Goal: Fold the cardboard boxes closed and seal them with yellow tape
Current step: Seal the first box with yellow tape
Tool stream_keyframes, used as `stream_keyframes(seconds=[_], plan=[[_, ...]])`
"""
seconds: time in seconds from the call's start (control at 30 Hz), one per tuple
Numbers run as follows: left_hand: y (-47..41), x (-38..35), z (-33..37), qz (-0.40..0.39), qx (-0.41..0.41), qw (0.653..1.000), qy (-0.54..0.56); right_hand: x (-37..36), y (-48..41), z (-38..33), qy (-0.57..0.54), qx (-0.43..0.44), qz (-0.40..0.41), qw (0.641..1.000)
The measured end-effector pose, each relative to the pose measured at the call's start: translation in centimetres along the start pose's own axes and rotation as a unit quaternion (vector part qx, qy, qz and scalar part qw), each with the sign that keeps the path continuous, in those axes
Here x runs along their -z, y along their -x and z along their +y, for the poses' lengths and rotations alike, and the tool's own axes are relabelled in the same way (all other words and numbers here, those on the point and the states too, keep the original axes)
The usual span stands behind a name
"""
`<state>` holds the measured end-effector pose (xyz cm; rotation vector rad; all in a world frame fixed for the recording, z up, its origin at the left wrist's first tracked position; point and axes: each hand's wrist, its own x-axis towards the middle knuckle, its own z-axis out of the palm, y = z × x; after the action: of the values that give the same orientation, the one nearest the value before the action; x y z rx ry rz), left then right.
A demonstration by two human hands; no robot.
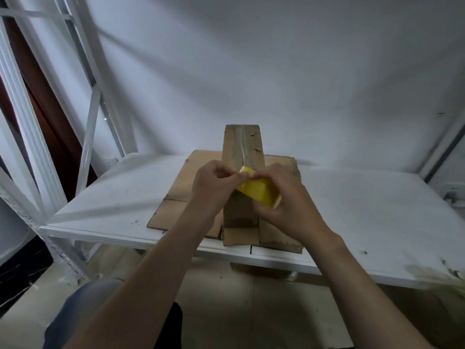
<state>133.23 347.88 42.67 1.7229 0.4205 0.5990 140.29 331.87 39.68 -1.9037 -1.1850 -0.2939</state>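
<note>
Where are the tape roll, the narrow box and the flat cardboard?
tape roll (259,193), head view, yellow outer face.
narrow box (242,144), head view, seamed face.
flat cardboard (181,182), head view, left panel.

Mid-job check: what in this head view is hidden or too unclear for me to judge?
- Head view: yellow tape roll free end, covered by left hand and right hand.
- Head view: cardboard box middle seam, behind both hands.
- Head view: brown object under the white shelf, cut off by its board.
- Head view: brownish smear at shelf's right edge, blurred.
</note>
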Motion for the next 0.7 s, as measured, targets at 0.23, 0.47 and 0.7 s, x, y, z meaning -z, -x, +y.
stream_keyframes(seconds=[0.23, 0.47, 0.7], plan=[[-0.8, 0.5, -0.7, -0.019, -0.044, 0.999, -0.015, 1.5, 0.2, 2.4, 0.055, 0.037, -0.044, 0.997], [-1.6, 1.5, -1.7, 0.031, -0.069, 0.997, -0.009, 2.4, -0.6, 3.6, 0.058, 0.094, -0.008, 0.994], [-2.1, 1.9, -3.4, 0.079, -0.048, 0.996, 0.010, 3.6, -0.5, 5.3, 0.116, 0.090, -0.048, 0.988]])
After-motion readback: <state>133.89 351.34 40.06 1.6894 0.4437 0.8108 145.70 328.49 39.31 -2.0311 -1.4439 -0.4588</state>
